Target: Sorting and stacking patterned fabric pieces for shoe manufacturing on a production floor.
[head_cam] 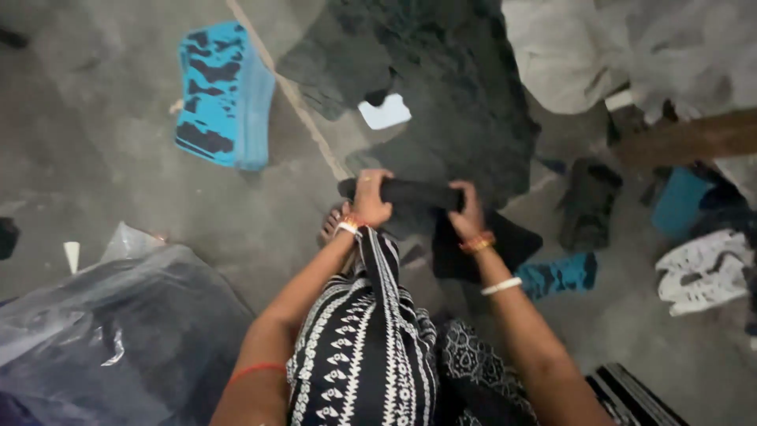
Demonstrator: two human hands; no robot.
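- Looking down from my head camera, I see my left hand (371,197) and my right hand (469,213) gripping the two ends of a dark rolled cloth (414,192), held level above the concrete floor (118,158).
- My left fingers (377,177) are curled shut over the left end of the roll; the fingers of my right hand are wrapped over its right end, and their tips are hidden behind the fabric.
- The roll spans the gap between my two hands, touching both palms, with its middle bare and unsupported.
- To do this well, I judge I should keep both grips even and the roll taut and level, so no layer slips loose from either end.
- Just below my right fingers lies a flat piece of black fabric (505,244); a larger dark heap of cloth (449,95) spreads beyond both hands.
- Well to the left of my left fingers sits a folded blue-and-black patterned stack (221,95).
- A small blue patterned piece (560,274) lies near my right wrist, on its outer side.
- A clear plastic bag (102,315) of dark items rests by my left elbow, well apart from the roll.
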